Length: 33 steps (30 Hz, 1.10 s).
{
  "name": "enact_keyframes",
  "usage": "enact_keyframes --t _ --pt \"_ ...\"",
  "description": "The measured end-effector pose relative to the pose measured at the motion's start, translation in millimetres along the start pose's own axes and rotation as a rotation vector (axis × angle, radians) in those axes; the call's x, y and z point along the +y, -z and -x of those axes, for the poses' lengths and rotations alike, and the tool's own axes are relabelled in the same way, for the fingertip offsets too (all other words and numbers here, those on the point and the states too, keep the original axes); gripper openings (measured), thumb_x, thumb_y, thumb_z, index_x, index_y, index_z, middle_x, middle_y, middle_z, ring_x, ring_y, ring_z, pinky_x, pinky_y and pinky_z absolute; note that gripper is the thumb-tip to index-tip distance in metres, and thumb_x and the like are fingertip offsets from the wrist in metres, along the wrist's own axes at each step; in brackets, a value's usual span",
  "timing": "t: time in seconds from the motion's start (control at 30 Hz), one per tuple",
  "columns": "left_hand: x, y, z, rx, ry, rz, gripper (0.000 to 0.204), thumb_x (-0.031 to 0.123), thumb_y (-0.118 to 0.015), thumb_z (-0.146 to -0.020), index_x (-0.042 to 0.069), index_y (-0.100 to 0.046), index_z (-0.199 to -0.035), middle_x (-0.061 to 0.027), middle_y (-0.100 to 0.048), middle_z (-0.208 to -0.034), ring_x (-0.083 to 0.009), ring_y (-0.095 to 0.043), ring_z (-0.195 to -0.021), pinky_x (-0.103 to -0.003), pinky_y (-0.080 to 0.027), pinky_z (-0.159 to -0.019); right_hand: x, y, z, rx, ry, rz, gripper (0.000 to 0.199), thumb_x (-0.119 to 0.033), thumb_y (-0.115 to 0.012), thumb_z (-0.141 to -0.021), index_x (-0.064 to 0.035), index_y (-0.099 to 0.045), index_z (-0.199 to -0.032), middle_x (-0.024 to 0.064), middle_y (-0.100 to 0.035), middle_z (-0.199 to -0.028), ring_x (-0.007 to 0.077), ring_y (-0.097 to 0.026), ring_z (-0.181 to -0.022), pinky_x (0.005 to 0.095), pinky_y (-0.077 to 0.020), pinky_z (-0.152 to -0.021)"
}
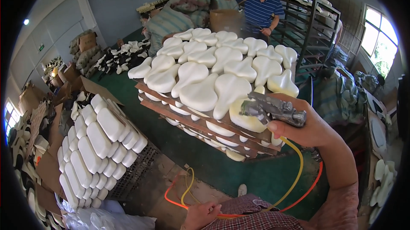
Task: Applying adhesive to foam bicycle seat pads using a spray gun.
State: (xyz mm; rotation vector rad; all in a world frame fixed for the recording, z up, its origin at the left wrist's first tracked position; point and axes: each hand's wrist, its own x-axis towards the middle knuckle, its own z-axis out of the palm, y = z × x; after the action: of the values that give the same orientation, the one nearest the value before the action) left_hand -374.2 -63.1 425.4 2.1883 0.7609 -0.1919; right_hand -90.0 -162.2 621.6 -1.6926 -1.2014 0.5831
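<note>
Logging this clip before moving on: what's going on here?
A person's right hand grips a grey spray gun aimed at white saddle-shaped foam pieces stacked on wooden boards. Their left hand holds the yellow and orange hoses near the waist. Another person works at a metal rack behind.

The right hand [299, 123] is raised at about three o'clock, its forearm rising from the lower right edge, wrist bent inward and fingers curled closed in a grip. The left hand [200, 215] rests low at six o'clock, fingers loosely curled, close against the body.
</note>
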Motion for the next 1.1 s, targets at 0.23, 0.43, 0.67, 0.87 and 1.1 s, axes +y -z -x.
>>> enact_keyframes --t 0.23,0.43,0.67,0.87,1.1 --pt "27 -15 -5 0.02 0.007 -0.011 0.034 0.036 -0.053 -0.084 0.004 -0.063 -0.093 -0.0196 -0.062 -0.086 -0.0355 -0.061 -0.08 -0.041 -0.047 -0.067 24 53 9 0.023 -0.009 -0.021 0.041 -0.015 -0.061 -0.084 -0.0023 -0.048 -0.122 0.0013 -0.057 -0.079 0.0066 -0.054 -0.061 0.0223 -0.0462 -0.057" --pt "90 -41 -48 0.02 0.009 0.052 0.032 0.034 -0.052 -0.085 0.003 -0.062 -0.091 -0.0195 -0.062 -0.085 -0.0352 -0.061 -0.08 -0.04 -0.047 -0.066 78 162 -10 0.414 0.001 0.146 0.028 -0.019 -0.062 -0.083 0.0003 -0.054 -0.102 0.0004 -0.056 -0.068 0.0062 -0.053 -0.056 0.0228 -0.0443 -0.054" --pt "144 -77 -87 0.013 0.028 0.054 0.032 0.031 -0.052 -0.085 0.001 -0.06 -0.089 -0.0214 -0.06 -0.081 -0.036 -0.06 -0.076 -0.041 -0.046 -0.064 110 213 3 0.265 -0.031 0.055 0.036 -0.016 -0.061 -0.083 -0.0007 -0.052 -0.114 0.0013 -0.057 -0.074 0.0071 -0.055 -0.056 0.0227 -0.0452 -0.055" --pt "172 -109 -107 -0.015 -0.016 0.05 0.032 0.031 -0.052 -0.085 0.0 -0.059 -0.086 -0.0228 -0.059 -0.079 -0.0364 -0.059 -0.073 -0.041 -0.045 -0.062 123 232 7 0.194 0.059 0.001 0.037 -0.016 -0.061 -0.083 -0.0001 -0.051 -0.116 0.0013 -0.057 -0.075 0.0069 -0.054 -0.057 0.0224 -0.0452 -0.055" --pt "148 -142 -77 0.072 -0.075 -0.02 0.034 0.031 -0.052 -0.085 -0.002 -0.059 -0.087 -0.0214 -0.06 -0.077 -0.0339 -0.059 -0.071 -0.04 -0.044 -0.062 105 219 39 0.197 -0.016 0.007 0.04 -0.015 -0.061 -0.084 -0.0021 -0.05 -0.12 -0.0001 -0.057 -0.074 0.006 -0.053 -0.06 0.0233 -0.0466 -0.057"
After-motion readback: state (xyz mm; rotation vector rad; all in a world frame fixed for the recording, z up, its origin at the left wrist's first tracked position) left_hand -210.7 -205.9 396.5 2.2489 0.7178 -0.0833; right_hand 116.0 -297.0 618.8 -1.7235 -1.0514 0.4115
